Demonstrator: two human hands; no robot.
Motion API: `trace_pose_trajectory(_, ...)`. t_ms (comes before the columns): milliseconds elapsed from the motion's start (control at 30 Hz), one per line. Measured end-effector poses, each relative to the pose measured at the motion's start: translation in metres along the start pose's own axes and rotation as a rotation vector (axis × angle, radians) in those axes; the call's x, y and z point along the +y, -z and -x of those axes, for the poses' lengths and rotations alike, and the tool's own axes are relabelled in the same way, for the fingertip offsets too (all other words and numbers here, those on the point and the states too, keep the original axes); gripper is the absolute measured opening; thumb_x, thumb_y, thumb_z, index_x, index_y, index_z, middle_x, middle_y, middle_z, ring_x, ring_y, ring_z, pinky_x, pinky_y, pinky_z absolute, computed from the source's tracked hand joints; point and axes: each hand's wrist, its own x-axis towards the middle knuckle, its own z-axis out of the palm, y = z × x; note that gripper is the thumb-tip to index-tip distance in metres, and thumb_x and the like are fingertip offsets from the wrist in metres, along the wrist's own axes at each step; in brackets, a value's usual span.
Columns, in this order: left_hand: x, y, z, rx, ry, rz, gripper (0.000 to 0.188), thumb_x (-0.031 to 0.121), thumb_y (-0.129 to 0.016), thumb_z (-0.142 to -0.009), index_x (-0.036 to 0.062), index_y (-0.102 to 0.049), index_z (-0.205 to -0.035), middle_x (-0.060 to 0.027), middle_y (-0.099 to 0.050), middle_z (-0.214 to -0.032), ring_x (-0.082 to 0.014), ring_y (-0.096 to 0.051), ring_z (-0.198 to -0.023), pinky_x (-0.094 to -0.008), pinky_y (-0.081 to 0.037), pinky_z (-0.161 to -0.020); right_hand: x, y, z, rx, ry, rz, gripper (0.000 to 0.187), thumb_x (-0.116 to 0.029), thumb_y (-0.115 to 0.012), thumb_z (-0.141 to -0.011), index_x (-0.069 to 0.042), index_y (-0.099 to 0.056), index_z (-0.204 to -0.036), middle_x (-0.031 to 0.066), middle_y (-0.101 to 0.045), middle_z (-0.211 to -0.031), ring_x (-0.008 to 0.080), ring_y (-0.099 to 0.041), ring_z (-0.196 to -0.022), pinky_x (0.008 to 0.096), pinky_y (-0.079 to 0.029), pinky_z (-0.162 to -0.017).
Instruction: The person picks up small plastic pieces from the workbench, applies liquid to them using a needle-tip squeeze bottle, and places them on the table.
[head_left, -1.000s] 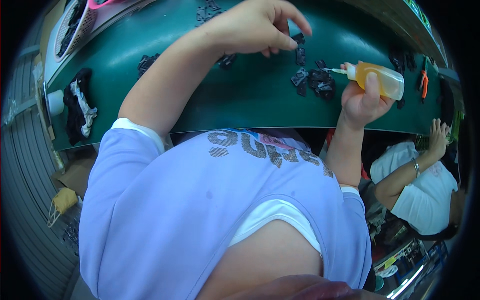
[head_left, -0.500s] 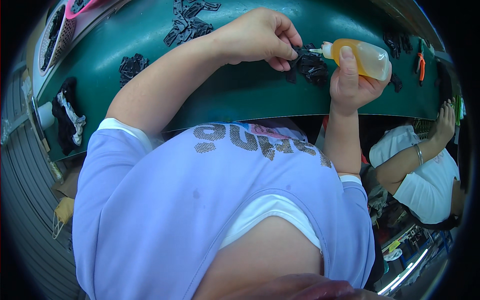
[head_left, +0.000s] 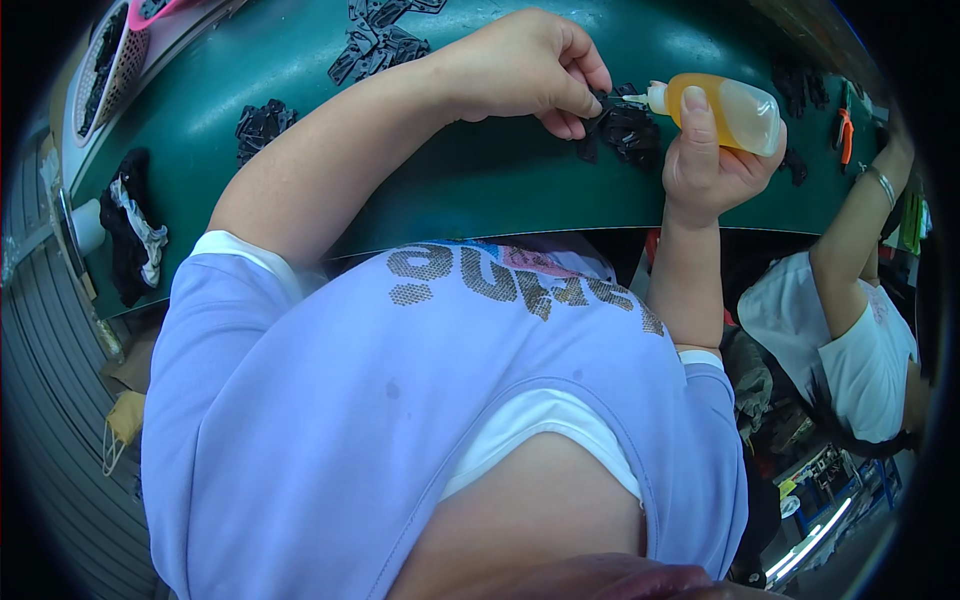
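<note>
My right hand (head_left: 712,165) is wrapped round a clear squeeze bottle (head_left: 722,110) partly filled with amber liquid. The bottle lies nearly level, its thin nozzle pointing left. Just left of that tip, my left hand (head_left: 550,75) pinches a small black plastic part (head_left: 592,128), mostly covered by the fingers. Whether the nozzle touches the part is too small to tell. A pile of similar black parts (head_left: 632,132) lies on the green table (head_left: 480,185) beneath the nozzle.
More black parts (head_left: 378,50) are heaped at the far middle, with a smaller pile (head_left: 264,128) to the left. A white basket (head_left: 125,75) stands far left, near dark cloth (head_left: 135,225). Orange-handled pliers (head_left: 846,140) lie at right. A co-worker (head_left: 830,320) sits at the right.
Both my hands and the bottle have barely shifted. At the right, the co-worker's arm has reached farther up toward the table.
</note>
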Motion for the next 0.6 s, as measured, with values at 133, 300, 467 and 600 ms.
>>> trace_pose_trajectory(133,0.0010,-0.0007,0.0003,-0.012,-0.002,0.004,0.012,0.000,-0.064,-0.083,-0.0045,-0.061,-0.093,-0.0057,-0.063,-0.076,-0.0121,-0.064,-0.064,-0.0234,-0.055,-0.059,-0.0006,-0.0010,-0.0002,0.004,0.010,0.004,0.035,0.000,-0.073,-0.079,-0.001,-0.048,-0.103,0.0084,-0.062,-0.091,0.0113,-0.062,-0.077,0.0238,-0.052,-0.070)
trace_pose_trajectory(300,0.0036,-0.0002,0.0023,-0.026,-0.006,-0.001,0.012,0.000,-0.063,-0.083,-0.0044,-0.061,-0.093,-0.0057,-0.063,-0.076,-0.0120,-0.064,-0.064,-0.0232,-0.055,-0.060,0.0001,-0.0009,-0.0003,-0.010,-0.001,0.051,0.033,0.000,-0.073,-0.079,-0.001,-0.049,-0.103,0.0082,-0.062,-0.092,0.0115,-0.063,-0.078,0.0240,-0.052,-0.071)
trace_pose_trajectory(467,0.0005,0.0007,0.0008,0.002,-0.002,0.019,0.010,0.000,-0.063,-0.083,-0.0040,-0.060,-0.092,-0.0064,-0.063,-0.078,-0.0128,-0.064,-0.066,-0.0238,-0.056,-0.060,0.0072,0.0069,-0.0035,0.109,-0.057,-0.074,0.033,-0.002,-0.072,-0.080,-0.001,-0.049,-0.103,0.0078,-0.063,-0.093,0.0123,-0.063,-0.079,0.0244,-0.052,-0.073)
trace_pose_trajectory(600,0.0030,-0.0001,0.0014,0.026,0.001,0.023,0.010,-0.001,-0.063,-0.084,-0.0042,-0.060,-0.093,-0.0069,-0.063,-0.079,-0.0134,-0.064,-0.065,-0.0241,-0.056,-0.060,0.0052,0.0075,-0.0011,0.075,-0.125,-0.239,0.031,-0.001,-0.071,-0.080,-0.002,-0.050,-0.103,0.0072,-0.062,-0.093,0.0121,-0.063,-0.080,0.0248,-0.052,-0.075)
